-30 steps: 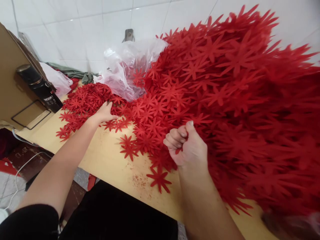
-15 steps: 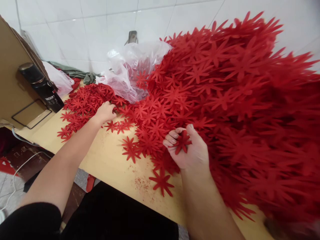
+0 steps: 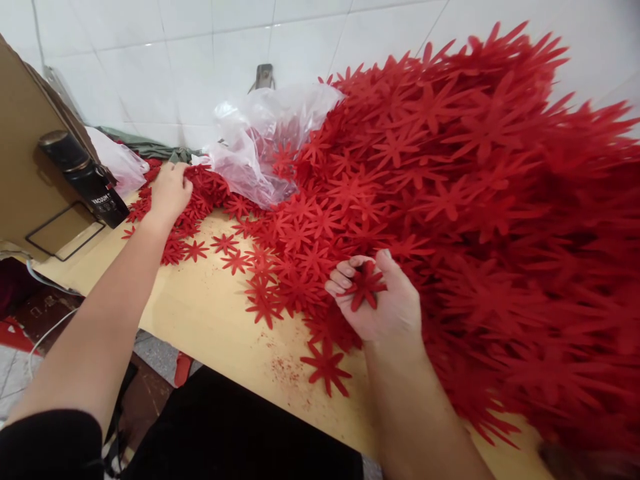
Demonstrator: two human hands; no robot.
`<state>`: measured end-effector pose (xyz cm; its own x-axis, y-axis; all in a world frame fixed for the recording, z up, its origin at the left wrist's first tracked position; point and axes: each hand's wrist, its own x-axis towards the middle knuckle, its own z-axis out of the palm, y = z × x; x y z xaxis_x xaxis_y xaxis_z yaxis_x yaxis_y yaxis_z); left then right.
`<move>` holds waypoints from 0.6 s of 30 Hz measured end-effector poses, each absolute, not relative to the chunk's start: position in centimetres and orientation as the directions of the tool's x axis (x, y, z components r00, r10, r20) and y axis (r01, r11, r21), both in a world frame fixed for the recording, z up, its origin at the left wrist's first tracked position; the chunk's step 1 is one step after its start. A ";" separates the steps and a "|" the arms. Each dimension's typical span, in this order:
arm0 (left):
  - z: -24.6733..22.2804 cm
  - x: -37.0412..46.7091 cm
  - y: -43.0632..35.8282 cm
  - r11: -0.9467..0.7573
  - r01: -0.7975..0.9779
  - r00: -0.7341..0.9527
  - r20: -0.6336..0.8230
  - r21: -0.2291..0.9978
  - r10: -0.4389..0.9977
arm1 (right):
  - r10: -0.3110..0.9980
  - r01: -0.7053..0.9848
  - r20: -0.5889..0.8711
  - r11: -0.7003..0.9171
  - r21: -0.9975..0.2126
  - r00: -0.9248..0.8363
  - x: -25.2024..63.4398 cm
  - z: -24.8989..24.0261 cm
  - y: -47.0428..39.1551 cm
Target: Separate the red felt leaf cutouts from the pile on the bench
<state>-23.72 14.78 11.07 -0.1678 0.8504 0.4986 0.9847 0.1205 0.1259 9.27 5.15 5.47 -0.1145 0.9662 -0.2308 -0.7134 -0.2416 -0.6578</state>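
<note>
My left hand [image 3: 171,189] reaches over the small heap of red star-shaped pieces [image 3: 200,193] at the left; its fingertips point away from me and what they touch is hidden. My right hand [image 3: 373,297] is turned palm up with its fingers curled round a red flower-shaped piece [image 3: 367,285]. Behind and to the right of it rises a very large pile of red pieces [image 3: 480,200]. One loose red piece [image 3: 326,365] lies on the table below my right hand.
The pale yellow table [image 3: 200,300] has red crumbs near its front edge. A clear plastic bag [image 3: 260,160] leans by the wall. A black vacuum bottle [image 3: 83,177] and a cardboard box [image 3: 25,147] stand at the left.
My left hand has moved left and farther back over the small heap. Some pieces at the heap's front have shifted. My right hand has hardly moved and still holds its piece.
</note>
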 end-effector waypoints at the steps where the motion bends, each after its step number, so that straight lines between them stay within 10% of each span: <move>1: 11.2 -24.3 14.6 0.123 0.987 -0.162 0.520 0.108 0.839 | 0.969 -0.711 -0.216 -0.234 -0.663 -0.118 9.3 5.5 5.1; 8: 9.0 -26.1 14.2 0.128 0.991 -0.131 0.127 0.033 0.983 | 0.978 -0.694 -0.190 -0.193 -0.693 -0.082 9.1 5.9 4.8; 15: 9.2 -22.5 11.7 -0.032 0.997 0.003 0.411 0.063 0.912 | 0.984 -0.699 -0.174 -0.148 -0.700 -0.034 9.0 5.7 4.9; 18: 7.7 -20.0 10.4 -0.215 0.976 0.208 0.182 0.021 0.961 | 0.986 -0.702 -0.161 -0.136 -0.699 -0.030 9.0 5.5 4.9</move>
<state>-20.02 10.37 7.73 0.2081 0.9610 0.1823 0.9763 -0.2154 0.0210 8.98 4.88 5.53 -0.0298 0.9864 -0.1615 -0.7019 -0.1356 -0.6992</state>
